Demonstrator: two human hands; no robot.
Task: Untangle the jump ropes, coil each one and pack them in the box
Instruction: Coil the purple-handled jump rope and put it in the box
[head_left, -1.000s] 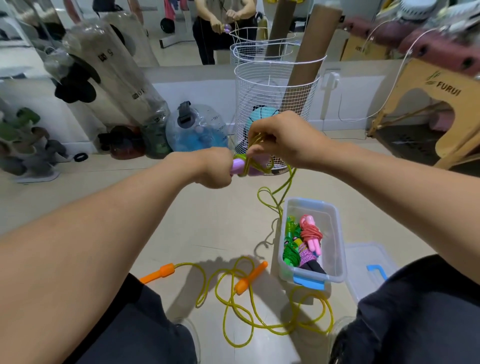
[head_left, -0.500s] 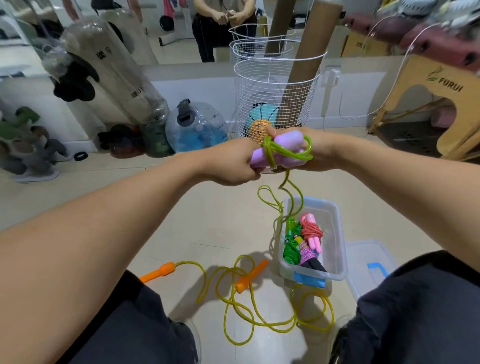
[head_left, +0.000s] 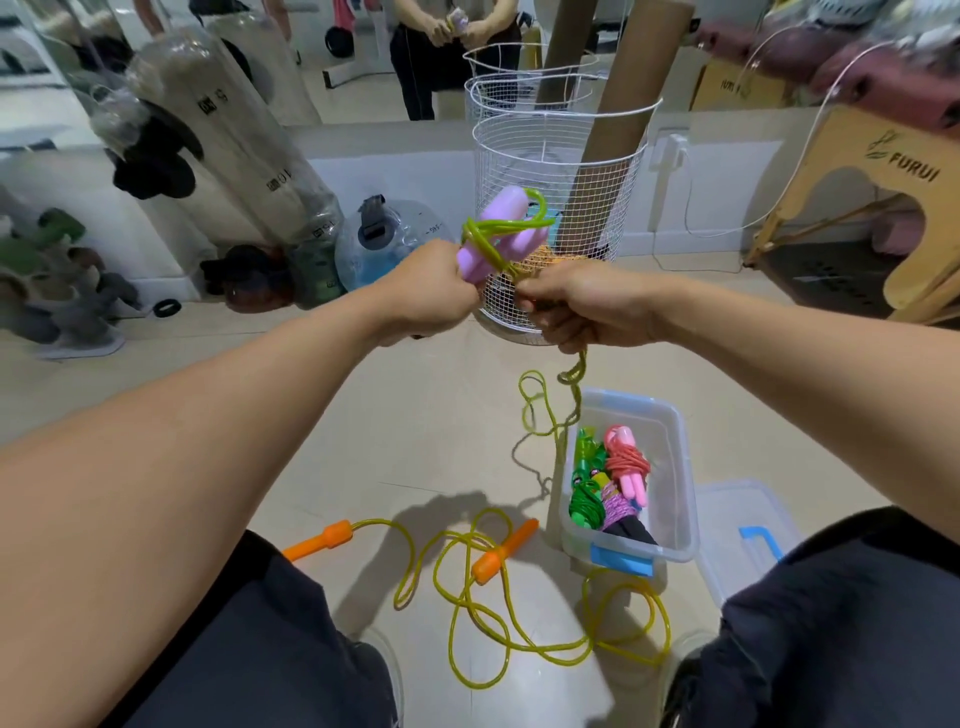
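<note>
Left hand (head_left: 434, 291) clamps the purple handles (head_left: 501, 234) chest-high, right hand (head_left: 582, 306) pinches green rope (head_left: 540, 410) trailing floorward beside the box (head_left: 680, 467); advise taut, side-by-side wraps, feeding slack gradually, away from the orange-handled rope (head_left: 493, 608)
</note>
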